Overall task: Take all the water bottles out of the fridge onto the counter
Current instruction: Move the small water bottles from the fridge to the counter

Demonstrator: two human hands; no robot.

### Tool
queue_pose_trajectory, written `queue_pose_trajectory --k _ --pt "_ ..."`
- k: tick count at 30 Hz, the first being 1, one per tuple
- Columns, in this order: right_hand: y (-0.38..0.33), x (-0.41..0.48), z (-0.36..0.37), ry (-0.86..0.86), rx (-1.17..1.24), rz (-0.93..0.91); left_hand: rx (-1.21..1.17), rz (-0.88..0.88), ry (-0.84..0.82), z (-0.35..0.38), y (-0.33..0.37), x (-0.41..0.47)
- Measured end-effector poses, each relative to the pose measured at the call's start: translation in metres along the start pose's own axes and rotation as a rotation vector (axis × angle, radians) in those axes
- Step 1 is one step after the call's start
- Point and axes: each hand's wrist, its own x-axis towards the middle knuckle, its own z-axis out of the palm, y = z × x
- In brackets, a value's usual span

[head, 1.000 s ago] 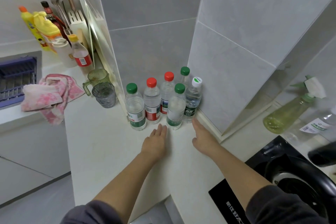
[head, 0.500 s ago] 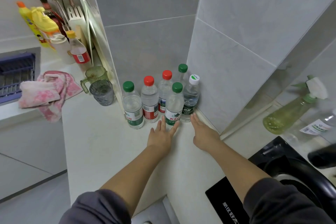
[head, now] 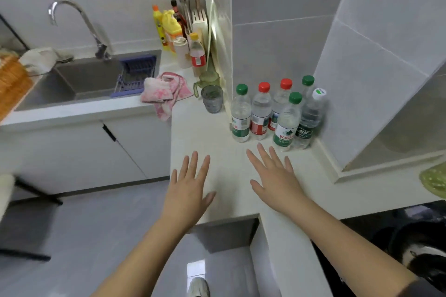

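Left hand [head: 190, 185], right hand [head: 272, 176]: fingers spread, palms down over counter [head: 205, 132], holding nothing. Six water bottles [head: 286, 125] upright in corner, 1 o'clock of hands.

The left hand [head: 190, 188] and right hand [head: 275, 176] were stretched flat over the tabletop [head: 205, 132], fingers spread. Six water bottles [head: 286, 125] stood clustered in the tiled corner, at twelve o'clock from the right hand. A pink cloth [head: 164, 89] lay at eleven o'clock from the left hand.

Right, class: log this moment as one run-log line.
bottles: six on counter | left hand: open | right hand: open | holding: nothing
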Motion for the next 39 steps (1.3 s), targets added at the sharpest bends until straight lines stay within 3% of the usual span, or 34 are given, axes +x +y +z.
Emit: queue_pose_trajectory --k 8,16,32,39 --pt "-0.148 -0.024 -0.002 0.062 -0.033 -0.425 -0.182 -0.410 0.245 -0.027 -0.080 -0.150" --pt "-0.279 -0.061 0.009 0.099 -0.030 -0.734 -0.175 -0.682 0.361 -0.037 -0.139 -0.279" --pt "-0.583 -0.309 0.095 0.095 -0.067 -1.237 -0.017 -1.069 0.477 -0.050 -0.216 -0.677" --pt "-0.677 -0.387 0.130 -0.001 -0.094 -1.459 0.114 -1.282 0.456 -0.037 -0.232 -0.794"
